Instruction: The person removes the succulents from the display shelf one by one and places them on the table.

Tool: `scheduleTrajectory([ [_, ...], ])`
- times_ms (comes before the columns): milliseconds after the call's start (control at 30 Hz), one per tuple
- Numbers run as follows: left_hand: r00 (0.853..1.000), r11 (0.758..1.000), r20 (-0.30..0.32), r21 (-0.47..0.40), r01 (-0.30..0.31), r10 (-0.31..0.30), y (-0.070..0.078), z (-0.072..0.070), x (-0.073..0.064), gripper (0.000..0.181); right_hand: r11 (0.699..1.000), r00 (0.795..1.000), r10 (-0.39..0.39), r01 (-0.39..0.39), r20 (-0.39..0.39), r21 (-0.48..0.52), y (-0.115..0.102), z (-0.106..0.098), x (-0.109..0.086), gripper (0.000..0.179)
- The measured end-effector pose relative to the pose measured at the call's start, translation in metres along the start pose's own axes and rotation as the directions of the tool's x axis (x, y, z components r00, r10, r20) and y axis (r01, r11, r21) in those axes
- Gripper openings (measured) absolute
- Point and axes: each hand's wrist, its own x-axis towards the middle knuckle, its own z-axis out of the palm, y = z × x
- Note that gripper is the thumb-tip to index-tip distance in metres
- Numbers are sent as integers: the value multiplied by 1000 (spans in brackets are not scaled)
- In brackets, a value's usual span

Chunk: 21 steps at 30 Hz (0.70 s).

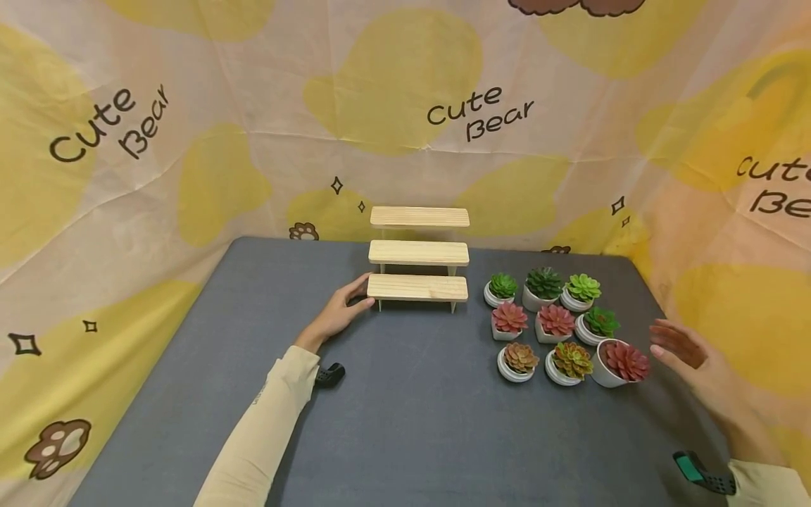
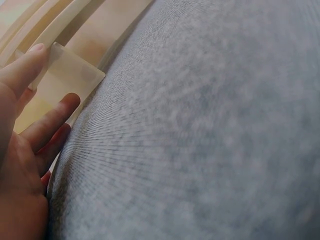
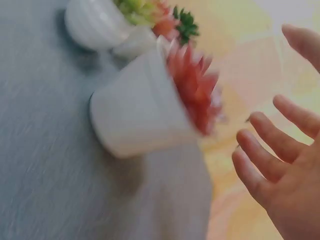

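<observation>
A three-tier wooden display stand (image 1: 418,287) with translucent legs stands at the back middle of the table. My left hand (image 1: 338,310) is at the left end of its lowest board, fingers fairly straight. In the left wrist view, the thumb lies by the board's edge and the other fingers are right at a translucent leg (image 2: 72,70). My right hand (image 1: 703,362) is raised, fingers spread, with nothing in it. To its left stands the largest white pot (image 1: 607,370), holding a dark red succulent (image 1: 626,360); the right wrist view shows a gap between fingers and pot.
Several more potted succulents stand in rows right of the stand, among them a dark green one (image 1: 543,283), a pink one (image 1: 509,318) and a brownish one (image 1: 520,358). A patterned cloth (image 1: 393,84) hangs behind and beside the grey table (image 1: 405,415).
</observation>
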Motion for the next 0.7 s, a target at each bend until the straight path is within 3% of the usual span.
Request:
scheduleTrajectory([
  [67, 1000, 1000, 3, -10, 6, -6, 2, -1, 2, 66, 1000, 998, -27, 28, -54, 2, -10, 3, 5, 55],
  [233, 1000, 1000, -5, 8, -4, 4, -10, -2, 7, 67, 998, 989, -67, 66, -135, -12, -32, 15, 16, 51],
  [700, 1000, 1000, -22, 22, -1, 2, -14, 1, 3, 66, 973, 974, -155, 180, -168, 142, -74, 60, 52, 47],
])
